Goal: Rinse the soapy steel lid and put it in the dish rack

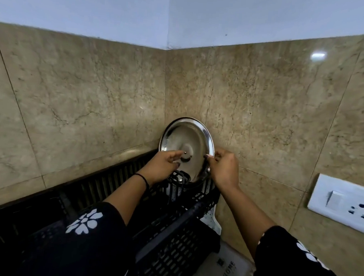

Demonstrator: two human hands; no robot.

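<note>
While the lid (187, 142) is standing nearly upright at the far corner of the rack (171, 222), both hands are reaching in to it. It is leaning back toward the tiled wall (84, 89), its hollow underside facing the camera, with the small centre rivet showing. Its lower edge is sitting down among the black slots at the rack's back right end; whether its top rim is actually touching the tiles cannot be told.

The left hand (162, 166) is coming in from the lower left, fingers spread loosely and pointing at the middle of the lid; its grip is apart, and the fingertips are lying over the steel near the rivet rather than closing round anything. A dark band is sitting on that wrist.

The right hand (224, 168) is at the lid's right rim, thumb and fingers drawn together on the edge, so its grip is pinching the lid there.

Both sleeves (86, 228) are black with white flowers. A white switch plate (343, 203) with a socket is sitting on the tiles well to the right, and a pale mat (222, 270) printed with HOME is lying on the counter just beside the rack's near right side.
</note>
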